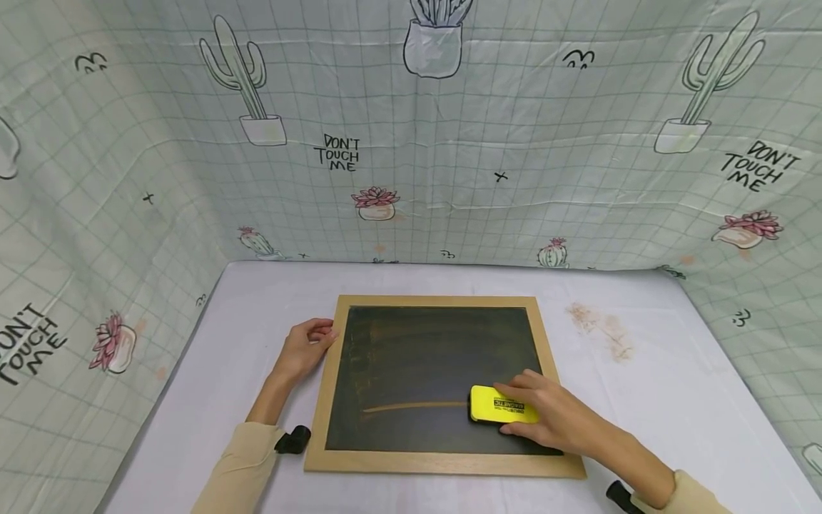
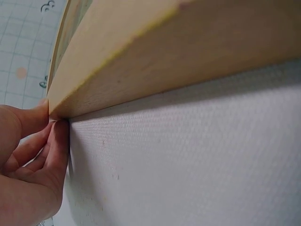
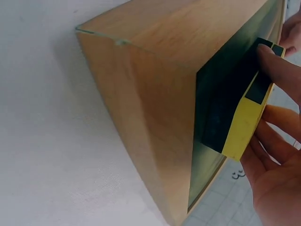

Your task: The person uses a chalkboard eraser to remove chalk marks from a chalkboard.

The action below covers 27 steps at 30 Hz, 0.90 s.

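A chalkboard (image 1: 437,350) with a light wooden frame lies flat on the white table. My left hand (image 1: 305,351) pinches the frame's left edge near its far end; in the left wrist view the thumb sits at the wood (image 2: 141,52) and the fingers bend beside it. Between thumb and fingers, my right hand (image 1: 555,414) grips a yellow and black magnetic board eraser (image 1: 497,404) on the lower right of the board. An orange-brown chalk line (image 1: 417,405) runs leftward from the eraser. In the right wrist view the eraser's dark side (image 3: 225,117) faces the board.
Brownish smudges (image 1: 600,328) mark the tabletop (image 1: 642,400) to the right of the board. A grid-patterned cloth (image 1: 443,171) with cactus drawings hangs behind and along both sides. Faint chalk dust (image 1: 362,357) shows on the board's left part.
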{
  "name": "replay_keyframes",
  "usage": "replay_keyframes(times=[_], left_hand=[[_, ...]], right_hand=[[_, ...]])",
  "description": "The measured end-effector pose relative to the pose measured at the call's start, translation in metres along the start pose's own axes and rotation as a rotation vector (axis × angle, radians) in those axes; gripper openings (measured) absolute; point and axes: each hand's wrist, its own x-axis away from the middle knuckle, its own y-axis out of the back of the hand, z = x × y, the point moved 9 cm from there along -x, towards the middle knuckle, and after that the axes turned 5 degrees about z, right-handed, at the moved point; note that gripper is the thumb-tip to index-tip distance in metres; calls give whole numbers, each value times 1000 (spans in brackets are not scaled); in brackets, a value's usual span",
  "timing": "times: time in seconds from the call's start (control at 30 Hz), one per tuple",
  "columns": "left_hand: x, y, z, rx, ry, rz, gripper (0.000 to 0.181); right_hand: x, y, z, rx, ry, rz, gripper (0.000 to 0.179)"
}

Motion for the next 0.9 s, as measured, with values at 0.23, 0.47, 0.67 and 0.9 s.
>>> replay_keyframes(times=[0.23, 0.47, 0.67, 0.9], left_hand=[[1, 1, 0, 9, -2, 1, 30], [0, 0, 2, 14, 0, -2, 30], [1, 0, 1, 11, 1, -3, 30], [1, 0, 0, 13, -1, -8, 30]], right_hand=[[-8, -2, 3, -6, 7, 23, 55], [-17, -5, 6, -6, 27, 30, 55], [-24, -7, 6, 15, 12, 47, 55], [-33, -10, 10, 7, 32, 56, 54]])
